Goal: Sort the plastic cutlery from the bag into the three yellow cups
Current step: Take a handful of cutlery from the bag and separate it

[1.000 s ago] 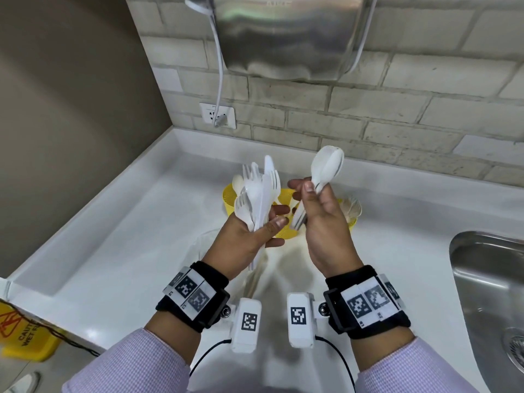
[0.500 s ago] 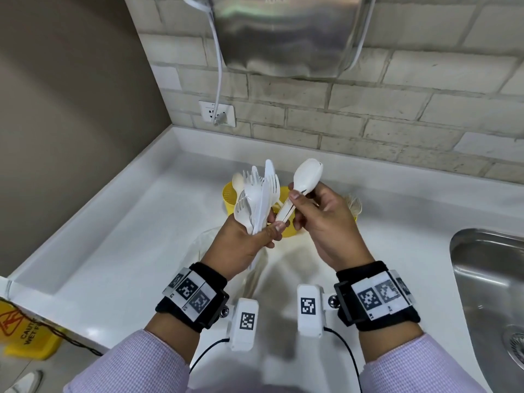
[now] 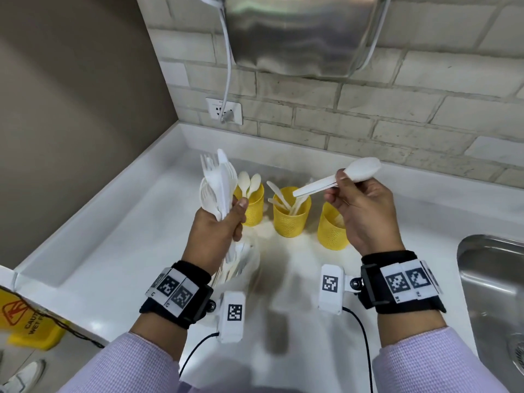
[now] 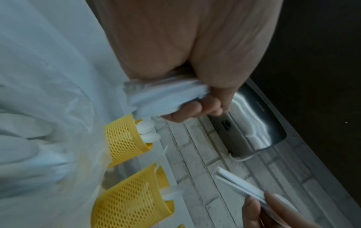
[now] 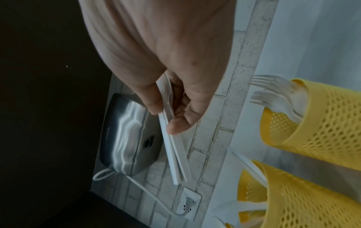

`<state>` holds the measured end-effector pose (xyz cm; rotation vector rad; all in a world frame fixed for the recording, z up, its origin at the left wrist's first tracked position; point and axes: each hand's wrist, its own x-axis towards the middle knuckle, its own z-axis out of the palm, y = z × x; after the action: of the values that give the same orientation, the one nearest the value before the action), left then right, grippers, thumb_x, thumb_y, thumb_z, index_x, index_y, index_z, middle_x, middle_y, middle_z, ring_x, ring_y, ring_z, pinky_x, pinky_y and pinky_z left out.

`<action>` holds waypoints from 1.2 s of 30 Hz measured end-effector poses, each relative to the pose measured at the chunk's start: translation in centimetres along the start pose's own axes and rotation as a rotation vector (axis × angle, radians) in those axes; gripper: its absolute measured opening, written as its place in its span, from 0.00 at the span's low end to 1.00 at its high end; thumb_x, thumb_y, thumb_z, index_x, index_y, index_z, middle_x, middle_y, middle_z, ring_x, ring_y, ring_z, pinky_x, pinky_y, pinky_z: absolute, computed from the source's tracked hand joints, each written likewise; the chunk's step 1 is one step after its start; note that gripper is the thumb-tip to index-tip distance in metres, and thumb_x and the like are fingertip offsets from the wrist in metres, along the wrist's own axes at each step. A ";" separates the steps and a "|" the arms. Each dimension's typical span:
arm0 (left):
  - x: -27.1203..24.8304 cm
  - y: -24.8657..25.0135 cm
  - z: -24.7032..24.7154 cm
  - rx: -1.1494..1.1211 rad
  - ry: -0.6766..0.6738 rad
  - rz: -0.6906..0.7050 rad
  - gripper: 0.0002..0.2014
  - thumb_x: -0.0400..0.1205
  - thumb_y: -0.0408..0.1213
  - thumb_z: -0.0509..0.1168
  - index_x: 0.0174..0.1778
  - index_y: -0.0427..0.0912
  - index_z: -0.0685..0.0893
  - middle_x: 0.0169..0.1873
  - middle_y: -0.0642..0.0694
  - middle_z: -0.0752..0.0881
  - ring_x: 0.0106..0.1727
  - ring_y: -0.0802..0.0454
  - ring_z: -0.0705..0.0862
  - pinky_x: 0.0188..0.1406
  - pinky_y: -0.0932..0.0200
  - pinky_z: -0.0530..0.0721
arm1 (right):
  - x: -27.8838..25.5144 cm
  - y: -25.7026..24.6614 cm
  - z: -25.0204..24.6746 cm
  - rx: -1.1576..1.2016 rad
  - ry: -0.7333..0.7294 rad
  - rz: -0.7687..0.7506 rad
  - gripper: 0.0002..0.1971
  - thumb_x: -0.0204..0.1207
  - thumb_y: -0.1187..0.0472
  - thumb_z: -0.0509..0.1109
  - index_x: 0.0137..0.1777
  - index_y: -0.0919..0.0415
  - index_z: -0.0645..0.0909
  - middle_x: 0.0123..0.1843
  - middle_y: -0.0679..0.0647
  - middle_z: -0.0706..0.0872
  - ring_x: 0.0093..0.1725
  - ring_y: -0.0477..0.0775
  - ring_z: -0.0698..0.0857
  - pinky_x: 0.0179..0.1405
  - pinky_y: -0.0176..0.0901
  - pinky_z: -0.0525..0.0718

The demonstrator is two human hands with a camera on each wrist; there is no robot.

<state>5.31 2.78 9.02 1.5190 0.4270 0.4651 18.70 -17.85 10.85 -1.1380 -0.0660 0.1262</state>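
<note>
White spoons (image 3: 344, 176) (two handles are seen in the right wrist view) are pinched between the thumb and fingers of the right hand (image 3: 365, 214), held up over the middle cup (image 3: 290, 218) and right cup (image 3: 331, 231). A bunch (image 3: 218, 184) of forks and a knife is gripped tightly in the left hand (image 3: 215, 234), whose fingers are curled round the handles. Spoons are stood in the left cup (image 3: 253, 207), knives in the middle cup, and forks in the right cup. All three yellow cups are set in a row on the white surface (image 3: 113, 236). The clear bag (image 3: 241, 262) is seen under the left hand. A metal sink (image 3: 493, 293) is set at the right, and a steel dryer (image 3: 306, 32) is hung on the brick wall.
</note>
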 end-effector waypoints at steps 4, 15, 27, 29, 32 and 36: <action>-0.1 0.3 -1.2 -0.030 0.075 -0.011 0.11 0.87 0.41 0.70 0.43 0.39 0.80 0.28 0.42 0.72 0.27 0.48 0.71 0.28 0.57 0.75 | 1.4 1.1 1.2 0.011 0.013 0.021 0.03 0.84 0.70 0.70 0.48 0.66 0.83 0.41 0.58 0.83 0.38 0.55 0.84 0.44 0.44 0.90; -0.6 0.0 -2.5 0.014 0.110 -0.012 0.19 0.86 0.42 0.70 0.45 0.26 0.78 0.27 0.38 0.74 0.28 0.45 0.73 0.30 0.55 0.79 | 5.0 6.4 9.1 -0.524 -0.121 -0.096 0.14 0.72 0.60 0.76 0.53 0.54 0.75 0.44 0.56 0.89 0.38 0.61 0.93 0.45 0.59 0.93; -1.0 -0.3 -1.1 0.054 0.037 -0.040 0.14 0.86 0.42 0.71 0.41 0.37 0.80 0.27 0.44 0.74 0.27 0.46 0.73 0.30 0.55 0.77 | 6.2 9.7 13.4 -1.247 -0.442 -0.190 0.12 0.78 0.57 0.70 0.53 0.60 0.70 0.51 0.65 0.85 0.50 0.71 0.86 0.41 0.47 0.76; -0.9 -0.4 -1.0 0.076 0.033 -0.044 0.17 0.86 0.43 0.71 0.43 0.31 0.79 0.26 0.43 0.74 0.26 0.46 0.73 0.32 0.53 0.78 | 6.4 9.7 13.5 -1.311 -0.479 -0.177 0.20 0.77 0.52 0.74 0.60 0.63 0.73 0.56 0.65 0.85 0.55 0.70 0.86 0.46 0.49 0.80; -0.9 -0.6 -0.9 0.040 0.025 -0.065 0.17 0.87 0.42 0.71 0.45 0.29 0.78 0.26 0.46 0.72 0.26 0.47 0.72 0.30 0.54 0.75 | 6.3 9.0 13.1 -1.359 -0.496 -0.219 0.29 0.77 0.45 0.75 0.68 0.65 0.75 0.61 0.66 0.85 0.62 0.69 0.84 0.59 0.54 0.84; -0.8 -0.2 -0.7 -0.005 -0.008 -0.076 0.12 0.87 0.39 0.69 0.41 0.38 0.78 0.26 0.51 0.71 0.25 0.50 0.70 0.28 0.56 0.71 | 6.2 7.3 12.3 -1.248 -0.411 -0.277 0.21 0.78 0.43 0.71 0.61 0.60 0.82 0.49 0.58 0.90 0.57 0.61 0.86 0.56 0.48 0.84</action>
<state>4.25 2.92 8.77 1.4941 0.4756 0.4007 22.90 -2.89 9.27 -2.3119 -0.7466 0.0612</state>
